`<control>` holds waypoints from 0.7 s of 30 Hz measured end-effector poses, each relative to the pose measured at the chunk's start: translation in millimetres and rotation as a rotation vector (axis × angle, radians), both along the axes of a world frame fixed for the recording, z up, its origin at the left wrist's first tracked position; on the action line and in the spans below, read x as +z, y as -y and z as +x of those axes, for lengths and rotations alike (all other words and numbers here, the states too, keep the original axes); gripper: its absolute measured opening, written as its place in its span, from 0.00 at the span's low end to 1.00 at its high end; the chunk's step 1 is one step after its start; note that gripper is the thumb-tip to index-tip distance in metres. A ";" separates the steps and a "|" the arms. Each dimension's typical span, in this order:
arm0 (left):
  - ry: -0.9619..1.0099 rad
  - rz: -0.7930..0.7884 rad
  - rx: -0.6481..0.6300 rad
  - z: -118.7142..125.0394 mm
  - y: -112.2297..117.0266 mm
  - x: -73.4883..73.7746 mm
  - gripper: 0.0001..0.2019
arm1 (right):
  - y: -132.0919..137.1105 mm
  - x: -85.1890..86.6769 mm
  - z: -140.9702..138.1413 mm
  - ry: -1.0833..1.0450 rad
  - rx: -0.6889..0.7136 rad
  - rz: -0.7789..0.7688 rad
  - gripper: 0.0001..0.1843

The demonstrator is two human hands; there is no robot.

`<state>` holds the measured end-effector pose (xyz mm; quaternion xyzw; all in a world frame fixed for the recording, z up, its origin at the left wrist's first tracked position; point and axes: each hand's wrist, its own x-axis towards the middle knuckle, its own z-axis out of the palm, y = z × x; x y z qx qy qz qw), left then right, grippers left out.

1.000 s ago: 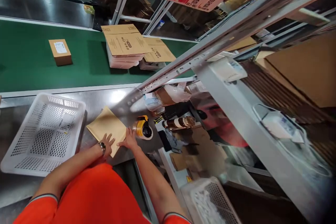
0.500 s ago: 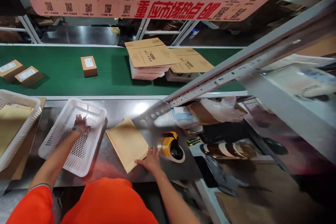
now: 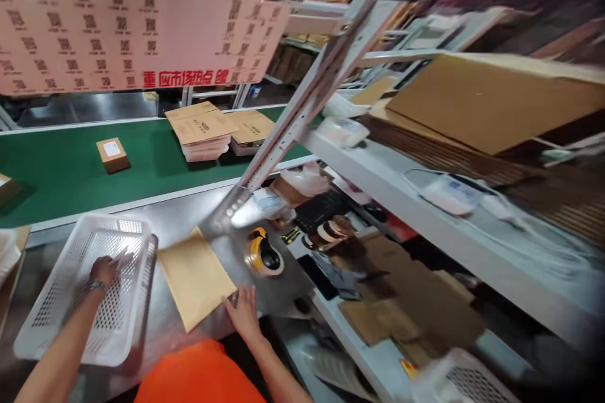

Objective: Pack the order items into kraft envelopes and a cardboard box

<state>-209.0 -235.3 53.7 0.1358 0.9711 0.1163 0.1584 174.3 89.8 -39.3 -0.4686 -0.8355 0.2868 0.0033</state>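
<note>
My left hand [image 3: 104, 271], with a metal watch on the wrist, is over the white perforated plastic basket [image 3: 34, 327]. Its fingers are drawn together. Something pale and thin shows at the fingertips, too blurred to make out. A tan padded envelope [image 3: 196, 277] lies flat on the metal table, right of the basket. My right hand [image 3: 243, 312] has its thumb and fingers at the envelope's lower right corner. A yellow and black tape dispenser [image 3: 265, 255] with a tape roll stands just beyond this hand.
A green conveyor belt [image 3: 51, 157] runs behind the table. It carries a small labelled carton [image 3: 112, 155] and baskets topped with flat brown mailers [image 3: 201, 126]. A slanted metal post [image 3: 288, 126] rises at the right. A shelf there holds stacked cardboard [image 3: 491, 107].
The view has swung right and up, showing more of the right-hand shelf. My left hand's spread fingers have drawn together inside the basket. My right hand stays at the envelope's corner.
</note>
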 end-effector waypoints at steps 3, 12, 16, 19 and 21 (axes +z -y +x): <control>0.013 0.150 0.151 9.9 -8.0 14.6 0.15 | -2.8 10.4 4.0 -0.292 -0.077 -0.091 0.35; 0.217 0.483 -0.363 144.5 -119.0 58.1 0.46 | -0.4 104.5 -28.9 -0.803 -0.122 -0.819 0.42; 0.440 0.510 -0.732 223.6 -172.0 43.8 0.57 | -21.4 134.4 -8.6 -0.833 0.007 -0.847 0.41; 0.573 0.651 -0.686 254.4 -199.5 34.4 0.62 | -44.8 139.9 35.4 -0.759 0.056 -0.806 0.31; 0.728 0.769 -0.542 266.0 -215.4 35.5 0.65 | -57.8 137.7 70.9 -0.722 0.030 -0.790 0.29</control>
